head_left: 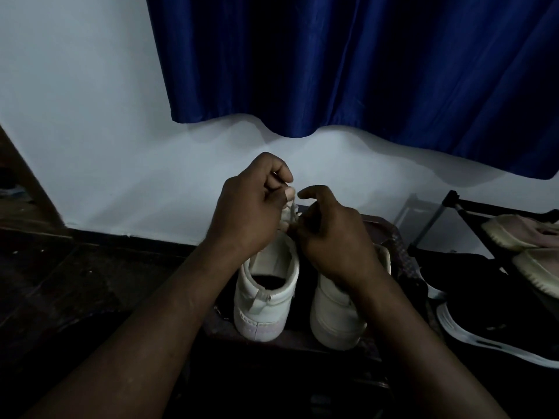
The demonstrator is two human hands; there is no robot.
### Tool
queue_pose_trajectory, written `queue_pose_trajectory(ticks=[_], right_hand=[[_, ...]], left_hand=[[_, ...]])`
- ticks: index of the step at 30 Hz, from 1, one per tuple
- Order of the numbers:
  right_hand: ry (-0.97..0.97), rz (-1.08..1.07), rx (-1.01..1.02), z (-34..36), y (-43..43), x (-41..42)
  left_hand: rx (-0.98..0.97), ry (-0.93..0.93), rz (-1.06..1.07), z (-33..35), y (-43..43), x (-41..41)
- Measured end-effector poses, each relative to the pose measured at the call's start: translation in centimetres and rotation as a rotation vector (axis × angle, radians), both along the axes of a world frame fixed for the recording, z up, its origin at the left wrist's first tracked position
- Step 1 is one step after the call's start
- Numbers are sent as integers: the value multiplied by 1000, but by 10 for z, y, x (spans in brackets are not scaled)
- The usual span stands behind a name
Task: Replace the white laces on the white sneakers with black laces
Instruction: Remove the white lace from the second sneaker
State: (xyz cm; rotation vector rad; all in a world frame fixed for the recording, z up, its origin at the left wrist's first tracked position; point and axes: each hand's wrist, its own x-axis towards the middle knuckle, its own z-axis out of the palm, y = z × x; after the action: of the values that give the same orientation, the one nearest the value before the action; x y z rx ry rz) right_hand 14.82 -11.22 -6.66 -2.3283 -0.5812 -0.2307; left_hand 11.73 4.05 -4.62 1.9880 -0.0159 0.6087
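Two white sneakers stand side by side with their heels toward me, the left sneaker [266,297] and the right sneaker [335,316], on a dark low stand [302,343]. My left hand [251,207] is raised over the left sneaker's front and pinches a white lace [291,213] between thumb and fingers. My right hand [332,237] hovers beside it over the lacing, fingers curled; whether it grips the lace I cannot tell. No black laces are visible.
A blue curtain [363,65] hangs over the pale wall behind. At the right stands a black shoe rack [453,201] with beige sneakers [520,231], and a black sneaker with a white sole [490,325] lies below it. Dark floor spreads to the left.
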Motion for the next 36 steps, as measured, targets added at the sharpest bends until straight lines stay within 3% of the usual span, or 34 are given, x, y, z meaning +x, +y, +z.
queue_pose_trajectory(ticks=[4, 7, 11, 15, 18, 21, 24, 27, 31, 36], right_hand=[[-20, 35, -45, 6, 1, -6], [-43, -11, -144, 5, 3, -4], [-62, -17, -162, 2, 4, 0], [-95, 61, -112, 4, 2, -5], [-145, 120, -65, 0, 2, -2], [-146, 150, -8, -2, 2, 2], [-157, 114, 138, -1, 2, 2], [-134, 48, 318, -6, 2, 7], [-82, 16, 493, -9, -1, 11], [-126, 62, 571, 1, 1, 1]], left_hand=[[12, 9, -30, 1, 0, 1], [-97, -28, -77, 10, -2, -3], [-442, -260, -298, 54, -7, -18], [-573, -452, -569, 90, -2, -30], [-691, -379, -637, 83, -3, -30], [-758, -302, -532, 63, 0, -25], [-676, -220, -273, 41, 11, -16], [-385, -5, -85, 16, 20, -10], [16, 274, -138, -19, 7, -9], [109, 267, -23, -36, -3, -4]])
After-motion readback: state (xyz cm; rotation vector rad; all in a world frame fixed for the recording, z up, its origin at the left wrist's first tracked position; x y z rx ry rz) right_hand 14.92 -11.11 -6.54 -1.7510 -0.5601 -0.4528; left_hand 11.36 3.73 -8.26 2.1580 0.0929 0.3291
